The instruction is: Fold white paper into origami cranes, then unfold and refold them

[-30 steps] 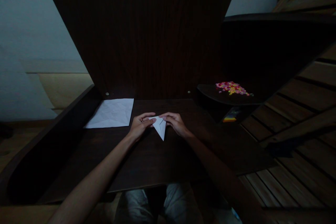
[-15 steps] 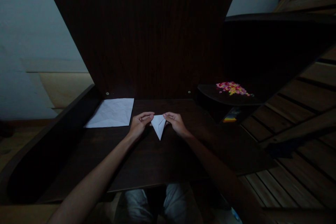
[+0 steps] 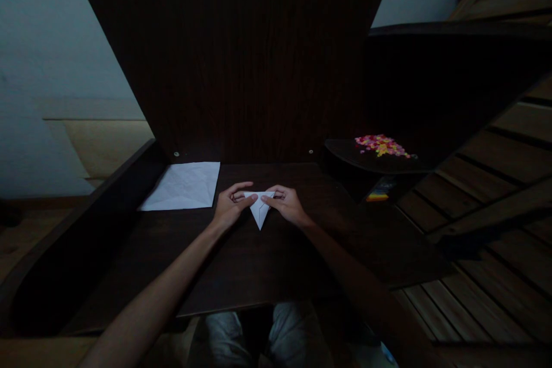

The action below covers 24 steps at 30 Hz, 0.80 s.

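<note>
A small piece of white folded paper [image 3: 260,215] is held over the dark desk, its point toward me and its wide edge away. My left hand [image 3: 230,204] grips its upper left corner, the thumb pressed on the face and the fingers partly behind. On the other side, my right hand [image 3: 286,204] pinches the upper right corner, its thumb also flat on the paper. The two thumb tips lie close together near the top. Crease lines run down the paper's front. The fingertips behind it are partly hidden.
A creased white sheet [image 3: 183,186] lies at the desk's back left, beside the raised side panel [image 3: 86,230]. On a low corner shelf [image 3: 345,152] at right sits a pile of small pink, red and yellow pieces [image 3: 382,145]. The tall back panel [image 3: 241,69] rises behind.
Both thumbs have slid inward from the corners onto the paper's face, nearer each other. The folded paper has shifted slightly left, and its top edge looks wider.
</note>
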{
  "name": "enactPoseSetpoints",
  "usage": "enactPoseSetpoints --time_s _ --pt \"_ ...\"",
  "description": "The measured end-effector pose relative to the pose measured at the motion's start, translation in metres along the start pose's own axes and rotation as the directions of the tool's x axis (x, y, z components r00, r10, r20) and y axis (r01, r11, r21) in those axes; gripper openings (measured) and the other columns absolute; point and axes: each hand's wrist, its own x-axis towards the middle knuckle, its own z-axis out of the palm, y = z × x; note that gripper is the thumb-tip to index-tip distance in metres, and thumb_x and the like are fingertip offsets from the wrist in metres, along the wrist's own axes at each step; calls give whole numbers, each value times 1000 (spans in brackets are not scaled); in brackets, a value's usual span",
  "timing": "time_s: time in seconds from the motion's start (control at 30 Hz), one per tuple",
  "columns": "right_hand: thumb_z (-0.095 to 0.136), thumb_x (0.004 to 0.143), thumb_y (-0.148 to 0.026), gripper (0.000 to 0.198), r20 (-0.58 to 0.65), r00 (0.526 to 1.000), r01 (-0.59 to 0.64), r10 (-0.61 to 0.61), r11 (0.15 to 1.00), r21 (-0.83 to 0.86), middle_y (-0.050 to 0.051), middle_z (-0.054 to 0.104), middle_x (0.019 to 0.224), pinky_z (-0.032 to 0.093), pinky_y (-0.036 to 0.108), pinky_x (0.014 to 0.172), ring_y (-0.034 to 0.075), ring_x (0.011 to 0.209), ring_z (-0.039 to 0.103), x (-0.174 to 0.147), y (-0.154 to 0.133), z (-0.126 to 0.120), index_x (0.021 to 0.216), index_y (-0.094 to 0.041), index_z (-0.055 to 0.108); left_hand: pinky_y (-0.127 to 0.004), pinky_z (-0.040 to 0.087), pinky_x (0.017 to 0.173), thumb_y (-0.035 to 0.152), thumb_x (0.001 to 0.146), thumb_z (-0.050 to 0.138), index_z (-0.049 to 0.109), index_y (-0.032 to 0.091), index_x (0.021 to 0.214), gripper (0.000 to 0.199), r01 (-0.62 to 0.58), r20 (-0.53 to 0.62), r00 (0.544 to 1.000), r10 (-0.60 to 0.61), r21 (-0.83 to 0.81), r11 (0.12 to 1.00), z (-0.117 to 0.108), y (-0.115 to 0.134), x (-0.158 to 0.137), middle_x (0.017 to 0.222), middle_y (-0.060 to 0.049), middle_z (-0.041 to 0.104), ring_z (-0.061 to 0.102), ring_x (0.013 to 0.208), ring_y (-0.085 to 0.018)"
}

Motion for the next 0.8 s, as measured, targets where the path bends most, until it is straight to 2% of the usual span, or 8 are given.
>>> enactPoseSetpoints --time_s 0.2,0.4,0.57,0.8 --pt "74 67 -47 32 25 998 55 -54 997 -50 3 69 69 49 27 59 17 64 64 1 1 -1 74 -16 68 -31 54 70 36 53 85 64 13 107 63 -11 9 1000 12 -13 1000 3 0 -2 79 -6 74 69 73 -20" --pt "72 70 -45 29 51 996 77 -73 993 -88 3 69 70 48 27 60 16 65 64 0 -1 -2 74 -16 68 -28 53 68 34 56 84 65 14 103 55 -12 11 1000 12 -5 1000 3 0 -3 75 -3 73 68 69 -18" --pt "75 67 -40 26 62 997 61 -56 994 -87 2 68 70 48 26 60 15 64 63 -3 0 1 73 -16 65 -26 49 61 34 57 82 65 14 102 52 -28 -14 999 29 8 1000 2 -1 -1 67 -1 70 65 63 -16" --pt "81 58 -33 35 31 997 79 -77 995 -65 -1 65 71 48 25 57 14 62 62 -4 0 5 79 -19 57 -24 48 58 34 58 81 65 14 100 50 -73 -56 996 75 23 997 4 -1 -1 71 -2 70 63 62 -14"
